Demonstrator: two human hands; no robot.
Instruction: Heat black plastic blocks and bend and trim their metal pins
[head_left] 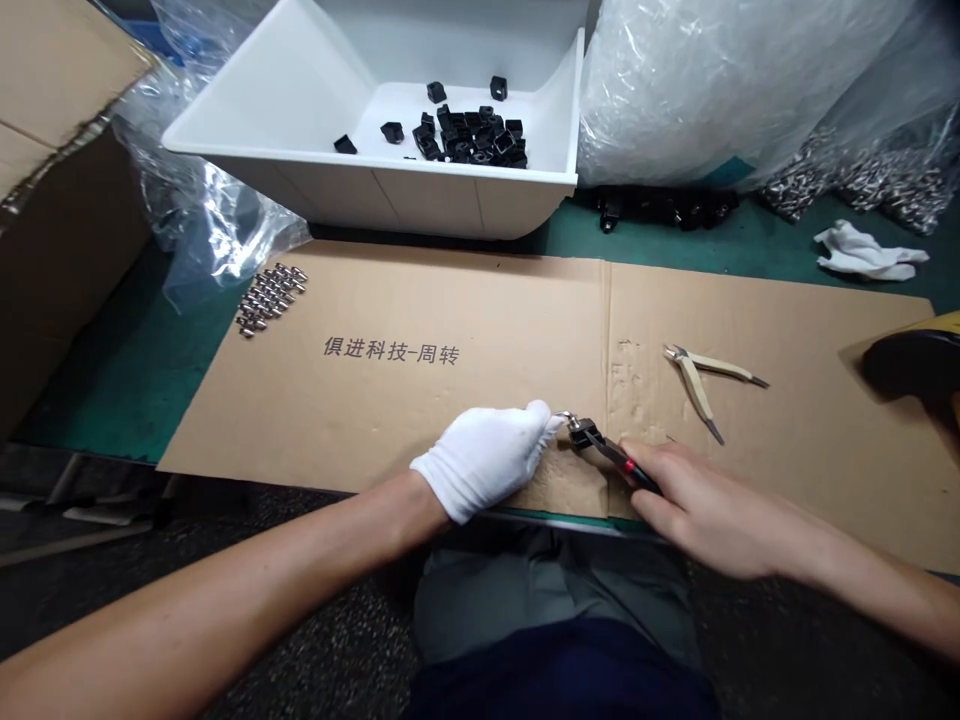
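Observation:
My left hand (491, 450), in a white glove, is closed with thumb and fingertips pinching a small shiny bent metal piece (568, 416). That piece meets a small black plastic part (583, 432) just above the cardboard. Bare, my right hand (697, 505) is wrapped round pliers (621, 459) with black and red handles. Their jaws reach the black part from the right; whether they grip it is too small to tell. Beyond my right hand, cutters with cream handles (697, 385) lie spread on the cardboard sheet (390, 420).
A white bin (450, 195) with several black parts (476, 135) stands at the back. Metal pins (270, 298) lie in rows at left. Bags of metal pieces (862, 180), a white glove (870, 250) and a yellow-and-black tool (915, 360) are at right. A cardboard box (60, 130) borders the left.

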